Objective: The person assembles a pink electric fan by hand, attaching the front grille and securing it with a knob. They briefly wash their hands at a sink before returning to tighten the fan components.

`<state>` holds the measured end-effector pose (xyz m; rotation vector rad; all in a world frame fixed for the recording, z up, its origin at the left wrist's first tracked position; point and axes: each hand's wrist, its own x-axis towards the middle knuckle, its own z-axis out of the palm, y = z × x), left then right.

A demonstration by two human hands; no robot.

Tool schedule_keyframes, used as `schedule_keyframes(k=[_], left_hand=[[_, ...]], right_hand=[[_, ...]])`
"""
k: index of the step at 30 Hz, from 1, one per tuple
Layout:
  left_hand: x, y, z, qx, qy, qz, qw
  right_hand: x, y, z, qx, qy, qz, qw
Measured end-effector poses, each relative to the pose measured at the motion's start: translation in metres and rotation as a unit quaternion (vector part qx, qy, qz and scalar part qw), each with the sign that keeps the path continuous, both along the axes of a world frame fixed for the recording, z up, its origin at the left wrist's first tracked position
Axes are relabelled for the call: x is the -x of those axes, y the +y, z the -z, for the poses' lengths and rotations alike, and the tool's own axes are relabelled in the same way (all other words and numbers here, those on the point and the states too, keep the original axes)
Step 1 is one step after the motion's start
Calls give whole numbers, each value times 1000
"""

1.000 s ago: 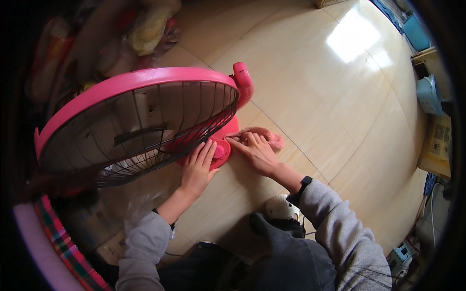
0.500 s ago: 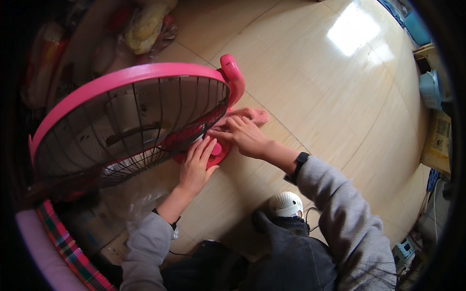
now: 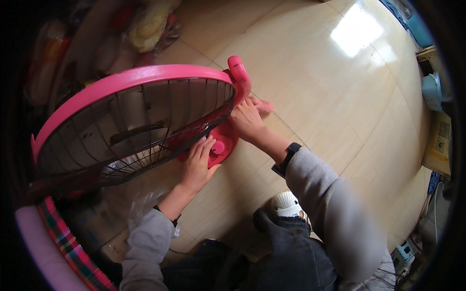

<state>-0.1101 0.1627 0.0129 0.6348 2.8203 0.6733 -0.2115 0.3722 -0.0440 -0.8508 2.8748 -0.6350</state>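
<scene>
Your left hand (image 3: 198, 165) lies flat, fingers spread, on the pink fan base (image 3: 216, 148), gripping nothing; your right hand (image 3: 246, 121) presses the base's far side, its fingers hidden, so I cannot tell its hold. The fan grille (image 3: 131, 121) tilts just above your left fingers. It looks light, with stiff plastic and thin wire that bends; hold the rim. Beyond it, bags (image 3: 145, 26) of unclear contents.

Left hand (image 3: 198, 164) flat on the pink fan base (image 3: 219, 145) at centre frame, right hand (image 3: 245, 121) gripping just behind it, wire fan guard (image 3: 131, 121) filling the left.
</scene>
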Motion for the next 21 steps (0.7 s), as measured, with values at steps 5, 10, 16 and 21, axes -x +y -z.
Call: schedule_keyframes(k=[5,10,16,21], left_hand=[[1,2,3,-12,17,-11,1000],[1,1,4,-8,-6,-12,1000],[0,2,3,-14,24,-2,1000],[-1,1,4,-10,15,-8,1000]], right_hand=[[-17,6,1,30,1,-35,999],[-50,19,7,64,-3,-63,996],[-12,-9,2,5,-8,0,1000],[-17,-14,-2,30,49,-20,998]])
